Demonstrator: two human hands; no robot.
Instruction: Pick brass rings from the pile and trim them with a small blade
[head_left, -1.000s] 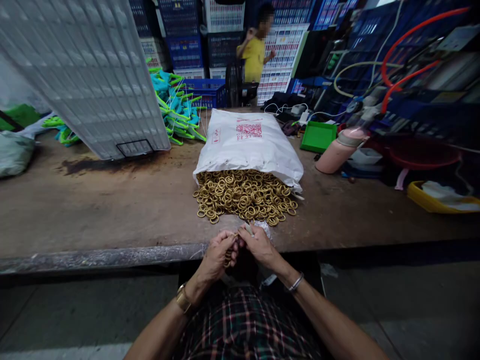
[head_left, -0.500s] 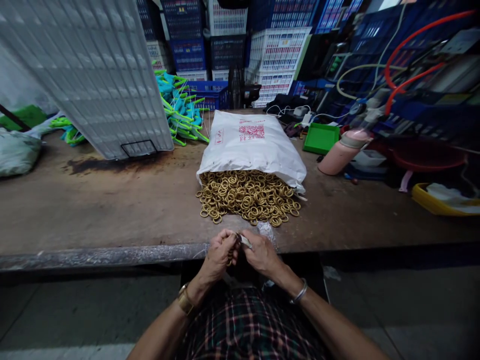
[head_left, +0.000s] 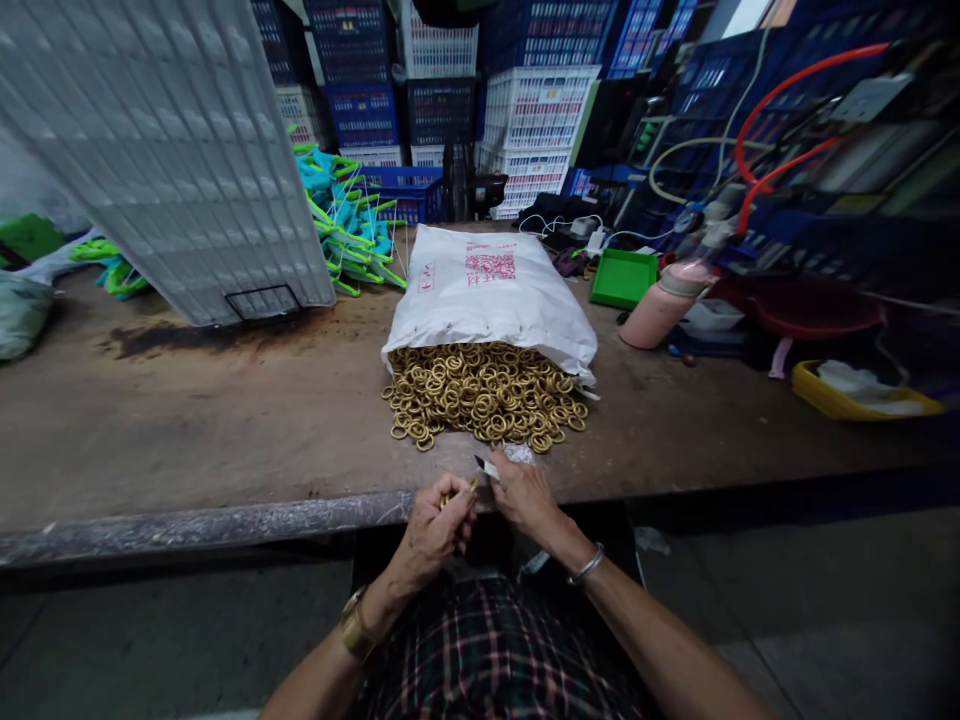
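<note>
While the white sack (head_left: pixel 491 290) lies on the bench (head_left: pixel 187 420) with its mouth toward the wearer, a pile of gold-coloured rings (head_left: pixel 487 395) spreads from that mouth. Both hands are positioned on the near side of the sack, beyond the pile, at the bench edge. The left hand (head_left: pixel 437 520) is closed around a few held rings (head_left: pixel 447 497), one of which projects at the fingertips. The right hand (head_left: pixel 527 497) grips a small pale tool (head_left: pixel 490 470) with a dark tip directed toward the pile. Half a second earlier, the tool tip was at the left fingertips; the hands are now separated by a narrow gap. The pile and sack keep the same arrangement. A pink bottle (head_left: pixel 660 312) and a green tray (head_left: pixel 622 278) remain to the right of the sack.
</note>
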